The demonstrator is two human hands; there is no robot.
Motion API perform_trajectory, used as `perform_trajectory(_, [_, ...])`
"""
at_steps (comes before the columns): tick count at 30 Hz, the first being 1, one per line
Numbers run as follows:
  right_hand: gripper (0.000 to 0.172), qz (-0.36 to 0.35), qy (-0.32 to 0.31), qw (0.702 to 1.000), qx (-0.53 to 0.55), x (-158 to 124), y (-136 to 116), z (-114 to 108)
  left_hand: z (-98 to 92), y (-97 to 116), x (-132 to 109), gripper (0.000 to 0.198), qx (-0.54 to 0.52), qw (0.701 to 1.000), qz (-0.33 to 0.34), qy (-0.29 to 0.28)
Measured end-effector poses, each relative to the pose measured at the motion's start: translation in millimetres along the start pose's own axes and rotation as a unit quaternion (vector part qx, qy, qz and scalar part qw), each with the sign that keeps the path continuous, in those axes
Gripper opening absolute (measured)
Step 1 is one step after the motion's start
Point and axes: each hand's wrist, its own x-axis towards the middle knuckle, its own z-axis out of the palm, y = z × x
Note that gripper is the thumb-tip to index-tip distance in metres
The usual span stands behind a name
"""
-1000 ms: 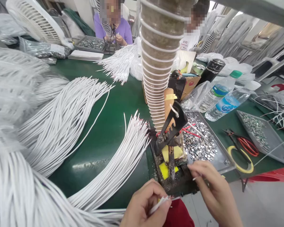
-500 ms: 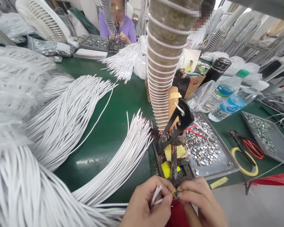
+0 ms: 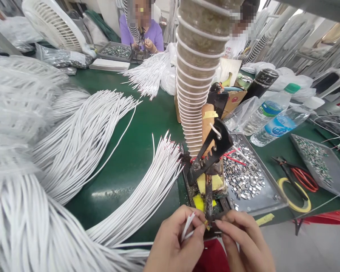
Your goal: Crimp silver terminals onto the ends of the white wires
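Observation:
My left hand point(image 3: 177, 243) is closed around white cables point(image 3: 188, 226) with reddish tips. At its fingertips a small yellowish piece point(image 3: 206, 225) sits beside the lower end of a dark upright rod point(image 3: 209, 196). My right hand point(image 3: 245, 240) pinches just right of the rod; what lies between its fingertips is too small to make out. The rod belongs to what looks like a soldering iron, tip down, with a tan handle point(image 3: 207, 122) and a black notched bracket point(image 3: 205, 158). A bundle of white cables point(image 3: 147, 192) lies left of the stand.
A ribbed hose point(image 3: 198, 68) hangs above the stand. Right of it are a tray of small metal parts point(image 3: 272, 196), yellow tape point(image 3: 307, 206), red-handled cutters point(image 3: 303, 179) and water bottles point(image 3: 280, 124). More cable bundles point(image 3: 82, 139) fill the left. A co-worker point(image 3: 155, 36) sits opposite.
My right hand has moved slightly right and its fingertips have parted from the yellowish piece. My left hand keeps its hold on the cables, shifted a little.

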Motion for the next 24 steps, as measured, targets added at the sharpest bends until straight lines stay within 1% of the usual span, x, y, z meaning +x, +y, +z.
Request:
perform_trajectory(2, [0.022,0.009,0.011,1.0,0.004,2,-2,2,0.6,1,0,0.017,-0.002,1.0,0.007,0.004])
perform_trajectory(5, [0.018,0.003,0.024,1.0,0.011,1,-4,5,1.4,3,-1,0.017,-0.009,1.0,0.009,0.008])
perform_trajectory(8, [0.017,0.014,0.038,0.999,0.001,0,-5,8,1.3,4,-1,0.017,-0.014,1.0,0.009,0.005])
perform_trajectory(12, [0.016,0.0,0.043,0.999,-0.004,1,-7,11,1.1,3,-1,0.015,-0.041,0.999,0.016,-0.001])
perform_trajectory(15, [0.013,-0.002,0.066,0.998,-0.02,2,-11,13,1.8,3,-1,0.016,-0.063,0.998,0.017,0.0])
perform_trajectory(19, [0.011,0.018,0.098,0.994,-0.038,2,-17,17,3.2,9,-4,0.014,-0.035,0.999,0.017,0.021])
perform_trajectory(21, [0.012,0.012,0.115,0.992,-0.051,3,-17,18,3.5,13,-5,0.015,-0.027,0.999,0.029,0.03])
perform_trajectory(22, [0.012,0.002,0.11,0.993,-0.049,4,-16,17,3.5,14,-5,0.015,-0.028,0.998,0.036,0.032])
perform_trajectory(24, [0.013,-0.015,0.077,0.997,-0.022,8,-13,14,2.9,13,-5,0.015,-0.031,0.998,0.041,0.027])
